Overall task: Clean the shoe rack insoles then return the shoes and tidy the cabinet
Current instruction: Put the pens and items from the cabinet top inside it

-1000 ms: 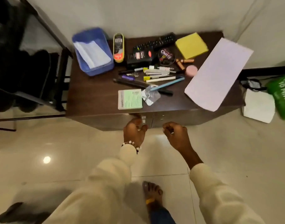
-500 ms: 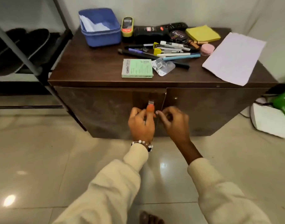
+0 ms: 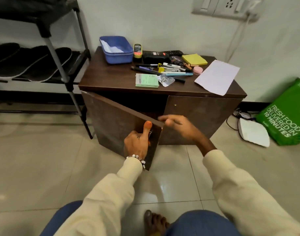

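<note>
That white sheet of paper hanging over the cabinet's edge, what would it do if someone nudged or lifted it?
The paper sheet looks thin and light, so it would probably droop when lifted. One corner overhangs the cabinet top, so a nudge could likely slide it off the smooth wood.

Two hands, left (image 3: 137, 143) and right (image 3: 178, 126); two cabinet doors (image 3: 115, 123); three insoles (image 3: 42, 65); one blue tub (image 3: 117, 55); one green bag (image 3: 289, 114); one paper sheet (image 3: 217, 76).
</note>
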Demonstrator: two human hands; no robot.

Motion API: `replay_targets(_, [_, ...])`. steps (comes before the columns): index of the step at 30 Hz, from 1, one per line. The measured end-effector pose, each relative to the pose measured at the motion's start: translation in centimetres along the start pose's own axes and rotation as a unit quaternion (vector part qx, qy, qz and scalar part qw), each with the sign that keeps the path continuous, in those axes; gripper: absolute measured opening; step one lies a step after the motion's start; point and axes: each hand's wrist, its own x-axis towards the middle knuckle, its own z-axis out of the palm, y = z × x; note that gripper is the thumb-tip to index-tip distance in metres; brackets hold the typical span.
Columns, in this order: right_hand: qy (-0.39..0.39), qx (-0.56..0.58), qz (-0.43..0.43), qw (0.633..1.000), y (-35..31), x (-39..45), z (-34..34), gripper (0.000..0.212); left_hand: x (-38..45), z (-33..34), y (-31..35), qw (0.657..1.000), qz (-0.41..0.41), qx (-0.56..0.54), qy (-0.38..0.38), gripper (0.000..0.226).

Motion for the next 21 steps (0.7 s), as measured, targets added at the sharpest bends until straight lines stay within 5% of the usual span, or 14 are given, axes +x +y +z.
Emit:
replay_targets(3, [-0.056,0.139,0.062,0.987,-1.5,-0.1,-1.5,0.056,-1.2,-3.2,-0.4,0.998,-0.036,0.023,-0.046,0.087])
replay_targets(5, [-0.141,0.127,0.070,0.979,-3.5,0.2,-0.8,0.036,-1.8,-5.5,0.2,0.992,-0.088,-0.035,-0.087,0.088])
replay_targets(9, [-0.261,0.073,0.008,0.963,-7.7,1.5,3.4,0.028,-1.3,-10.3,1.5,0.979,-0.127,-0.010,-0.162,0.105])
replay_targets(14, [-0.301,0.134,0.022,0.944,-10.6,3.1,9.3,0.029,0.3,-16.9,2.4,0.992,-0.096,0.045,-0.074,0.055])
replay_targets(19, [-0.263,0.194,0.005,0.945,-13.8,4.9,16.6,0.031,0.5,-22.3,1.2,0.983,0.004,0.177,0.046,0.039])
replay_targets(21, [-0.269,0.178,-0.009,0.946,-14.4,5.5,17.9,0.025,0.7,-23.5,0.9,0.974,0.038,0.221,0.032,0.032])
